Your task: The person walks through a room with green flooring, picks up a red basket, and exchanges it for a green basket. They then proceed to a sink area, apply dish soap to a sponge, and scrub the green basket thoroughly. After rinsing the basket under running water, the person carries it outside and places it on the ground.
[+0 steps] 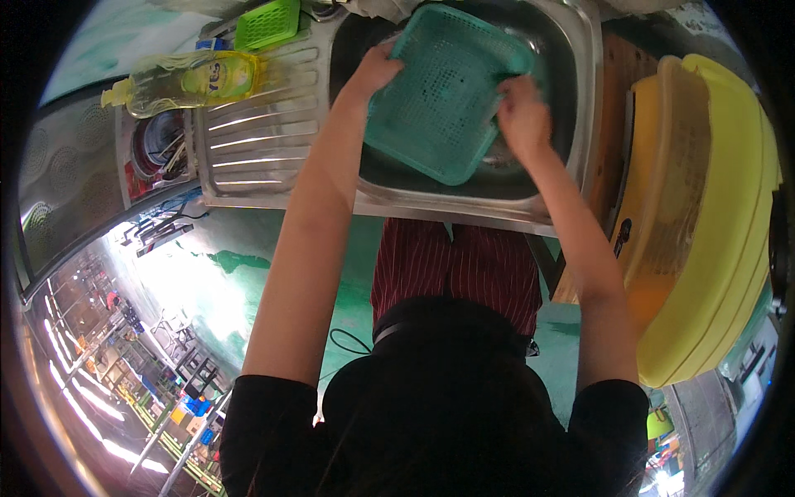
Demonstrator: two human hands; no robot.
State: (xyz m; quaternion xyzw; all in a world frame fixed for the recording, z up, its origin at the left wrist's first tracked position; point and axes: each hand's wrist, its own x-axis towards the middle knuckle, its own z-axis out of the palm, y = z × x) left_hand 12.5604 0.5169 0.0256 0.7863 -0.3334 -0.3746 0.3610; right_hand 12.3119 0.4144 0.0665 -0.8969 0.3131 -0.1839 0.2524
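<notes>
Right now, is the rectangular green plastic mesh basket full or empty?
Empty: the basket shows only bare perforated mesh, with nothing heaped in it. Whether small bits cling, I cannot tell.

Steel sink point(447, 211) | ribbed drainboard point(261, 153) on its left | yellow bottle point(186, 83) there, small green tray point(267, 25) just beside

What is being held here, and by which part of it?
The green mesh basket: the left grip holds its left rim. The right grip is blurred at the right rim; whether it holds there cannot be told.
</notes>
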